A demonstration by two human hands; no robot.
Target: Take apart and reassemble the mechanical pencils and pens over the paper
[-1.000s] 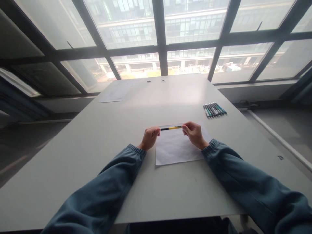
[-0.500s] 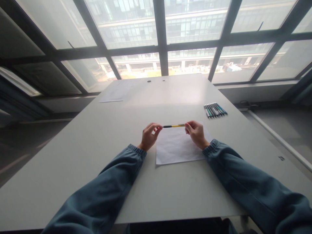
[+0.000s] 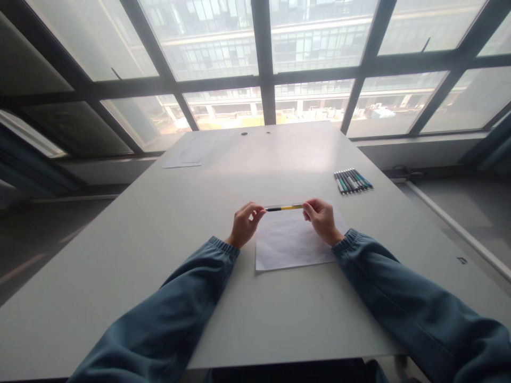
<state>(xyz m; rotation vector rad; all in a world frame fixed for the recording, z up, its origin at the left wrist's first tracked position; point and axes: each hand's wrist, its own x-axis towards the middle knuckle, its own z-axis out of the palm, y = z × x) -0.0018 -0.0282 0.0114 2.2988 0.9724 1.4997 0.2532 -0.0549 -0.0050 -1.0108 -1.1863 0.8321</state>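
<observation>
A yellow and black pen [image 3: 284,208] is held level between my two hands, above the far edge of a white sheet of paper [image 3: 293,242]. My left hand [image 3: 246,222] pinches its dark tip end between thumb and fingers. At the other end, by the clip, my right hand [image 3: 321,218] grips it with the thumb and curled fingers. Both wrists are low over the white table, one on each side of the paper.
On the right, several pens [image 3: 353,181] lie side by side in a row. More paper [image 3: 187,154] lies at the far left of the white table [image 3: 159,229]. A small dark mark or object [image 3: 462,260] shows near the right edge. Windows rise behind.
The pen's tip end sits very slightly lower in view. Both hands keep their hold on the pen and otherwise hardly differ.
</observation>
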